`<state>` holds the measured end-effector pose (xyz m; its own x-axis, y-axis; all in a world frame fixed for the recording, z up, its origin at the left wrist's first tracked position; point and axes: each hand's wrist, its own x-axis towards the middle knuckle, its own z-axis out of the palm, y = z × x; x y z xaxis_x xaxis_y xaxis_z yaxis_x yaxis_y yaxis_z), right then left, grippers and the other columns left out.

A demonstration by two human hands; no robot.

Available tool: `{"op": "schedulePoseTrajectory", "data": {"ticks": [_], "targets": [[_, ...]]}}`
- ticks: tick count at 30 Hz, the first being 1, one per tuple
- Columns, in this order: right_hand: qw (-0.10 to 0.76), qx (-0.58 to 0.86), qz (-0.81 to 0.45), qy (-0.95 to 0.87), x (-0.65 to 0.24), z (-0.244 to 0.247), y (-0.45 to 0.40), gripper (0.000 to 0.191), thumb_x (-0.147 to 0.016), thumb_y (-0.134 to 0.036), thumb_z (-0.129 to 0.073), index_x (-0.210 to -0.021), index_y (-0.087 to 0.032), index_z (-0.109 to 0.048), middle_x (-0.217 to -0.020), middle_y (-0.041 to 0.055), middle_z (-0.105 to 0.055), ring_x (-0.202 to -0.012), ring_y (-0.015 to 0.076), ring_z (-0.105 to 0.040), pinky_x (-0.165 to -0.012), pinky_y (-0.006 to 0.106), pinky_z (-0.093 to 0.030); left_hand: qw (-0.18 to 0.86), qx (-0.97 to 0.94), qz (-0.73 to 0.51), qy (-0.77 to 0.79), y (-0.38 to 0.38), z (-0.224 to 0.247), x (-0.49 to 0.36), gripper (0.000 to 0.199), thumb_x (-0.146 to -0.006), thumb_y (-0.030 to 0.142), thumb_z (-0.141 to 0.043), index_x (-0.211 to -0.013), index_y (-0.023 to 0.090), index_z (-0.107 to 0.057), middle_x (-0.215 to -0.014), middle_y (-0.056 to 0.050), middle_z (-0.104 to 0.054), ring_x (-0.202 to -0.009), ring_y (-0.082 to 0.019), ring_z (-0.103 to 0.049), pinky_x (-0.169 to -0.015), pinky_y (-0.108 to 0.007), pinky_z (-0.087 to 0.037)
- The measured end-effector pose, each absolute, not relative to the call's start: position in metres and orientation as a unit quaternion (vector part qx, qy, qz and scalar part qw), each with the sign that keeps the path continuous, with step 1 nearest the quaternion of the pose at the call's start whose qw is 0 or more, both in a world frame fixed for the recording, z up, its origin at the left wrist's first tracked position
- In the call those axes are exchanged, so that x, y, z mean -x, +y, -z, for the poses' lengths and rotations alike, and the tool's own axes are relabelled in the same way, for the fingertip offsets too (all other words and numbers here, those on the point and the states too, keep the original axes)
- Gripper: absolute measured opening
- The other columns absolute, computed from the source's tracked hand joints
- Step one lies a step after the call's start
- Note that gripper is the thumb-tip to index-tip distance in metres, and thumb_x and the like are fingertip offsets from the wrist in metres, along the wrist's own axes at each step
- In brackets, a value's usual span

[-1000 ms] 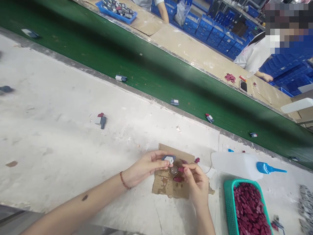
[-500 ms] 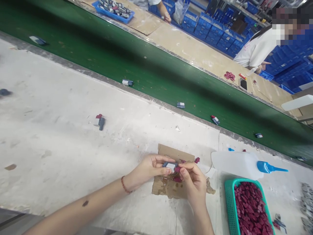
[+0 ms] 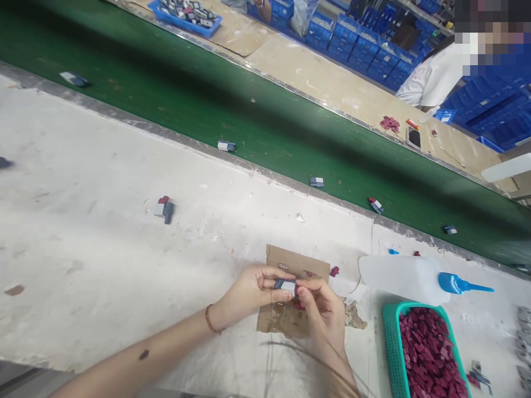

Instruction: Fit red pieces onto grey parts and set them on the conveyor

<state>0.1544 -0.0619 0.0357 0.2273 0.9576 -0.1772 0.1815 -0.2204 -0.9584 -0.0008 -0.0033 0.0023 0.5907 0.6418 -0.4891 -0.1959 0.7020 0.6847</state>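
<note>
Above a glue-stained piece of cardboard point(image 3: 296, 255), my left hand point(image 3: 253, 288) pinches a small dark-grey and white plastic part point(image 3: 287, 284) by its left end. My right hand point(image 3: 326, 309) has thumb and forefinger closed at the part's right end, on a small maroon plastic piece point(image 3: 296, 291) that touches it. The fingertips cover much of this maroon piece. Beneath the hands, other maroon bits lie on the cardboard, partly hidden. One more maroon bit point(image 3: 334, 271) rests just past the cardboard's right edge.
A green basket point(image 3: 390, 337) of maroon pieces stands at right, below a white bottle point(image 3: 402, 276) with a blue nozzle. A finished-looking part point(image 3: 165, 210) lies on the left tabletop. Beyond runs a green conveyor belt point(image 3: 265, 132) carrying several parts. A co-worker point(image 3: 431, 77) is across it.
My right hand has moved slightly left, bringing the maroon piece up against the grey-and-white part. Parts on the belt have shifted right. A co-worker's hand at the top has moved up and left.
</note>
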Motion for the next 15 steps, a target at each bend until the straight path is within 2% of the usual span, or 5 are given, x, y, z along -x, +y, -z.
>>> {"op": "schedulePoseTrajectory", "data": {"ticks": [4,9,12,15], "targets": [[0.420,0.645,-0.424,-0.477,-0.155,-0.039,-0.062,0.023,-0.089,-0.039,-0.060,-0.079,-0.022,-0.071,-0.072,0.0038,-0.071,-0.062,0.0175,-0.064,-0.058,0.027,-0.051,0.832,-0.314,-0.249,0.385,-0.003,-0.002,0.001,0.041,-0.057,0.036,-0.090,-0.090,0.016,-0.075,-0.086,-0.008,-0.078,-0.083,-0.024,-0.073,-0.080,-0.036,-0.058],[0.429,0.649,-0.413,-0.474,-0.161,-0.034,-0.067,0.020,-0.088,-0.036,-0.061,-0.082,-0.024,-0.075,-0.079,0.0055,-0.075,-0.069,0.0203,-0.068,-0.061,0.028,-0.053,0.799,-0.378,-0.235,0.404,-0.002,-0.011,-0.005,0.032,-0.059,0.028,-0.087,-0.087,0.018,-0.074,-0.092,-0.009,-0.077,-0.083,-0.024,-0.071,-0.075,-0.034,-0.057],[0.437,0.661,-0.384,-0.475,-0.174,-0.036,-0.081,0.021,-0.089,-0.036,-0.059,-0.094,-0.028,-0.078,-0.083,0.0052,-0.076,-0.075,0.0231,-0.070,-0.068,0.032,-0.055,0.740,-0.497,-0.208,0.402,0.010,-0.024,-0.014,0.024,-0.064,0.026,-0.081,-0.086,0.020,-0.076,-0.089,-0.008,-0.077,-0.082,-0.027,-0.071,-0.073,-0.036,-0.056],[0.448,0.718,-0.311,-0.432,-0.200,-0.043,-0.106,0.024,-0.088,-0.040,-0.061,-0.102,-0.029,-0.077,-0.082,0.0049,-0.076,-0.074,0.0250,-0.070,-0.069,0.035,-0.056,0.654,-0.609,-0.232,0.384,0.043,-0.033,-0.024,0.018,-0.070,0.028,-0.076,-0.086,0.022,-0.075,-0.092,-0.006,-0.077,-0.088,-0.029,-0.069,-0.081,-0.038,-0.054]]}}
